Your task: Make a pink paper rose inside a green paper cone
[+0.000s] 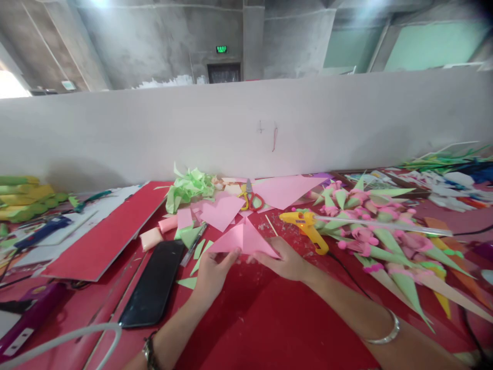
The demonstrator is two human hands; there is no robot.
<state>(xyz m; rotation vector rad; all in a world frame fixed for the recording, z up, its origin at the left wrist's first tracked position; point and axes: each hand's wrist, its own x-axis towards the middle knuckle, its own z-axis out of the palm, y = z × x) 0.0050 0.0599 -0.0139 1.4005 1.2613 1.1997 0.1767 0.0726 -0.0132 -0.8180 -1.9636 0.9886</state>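
Observation:
A folded pink paper (243, 237), triangular with a crease down its middle, is held up over the red table between my two hands. My left hand (217, 270) pinches its lower edge near the centre, thumb on the near side. My right hand (283, 259) grips the lower right part, with some fingers behind the paper. Just beyond it lie pink paper sheets (221, 211) and scissors (252, 200) with red and yellow handles. A yellow glue gun (308, 228) with a clear glue stick rests to the right of my right hand.
A black phone (154, 285) lies left of my left hand, near a red board (111, 231). Crumpled green paper (190, 187) sits at the back. Pink and green paper flowers (370, 231) are piled on the right. A grey partition (215, 133) stands behind the table.

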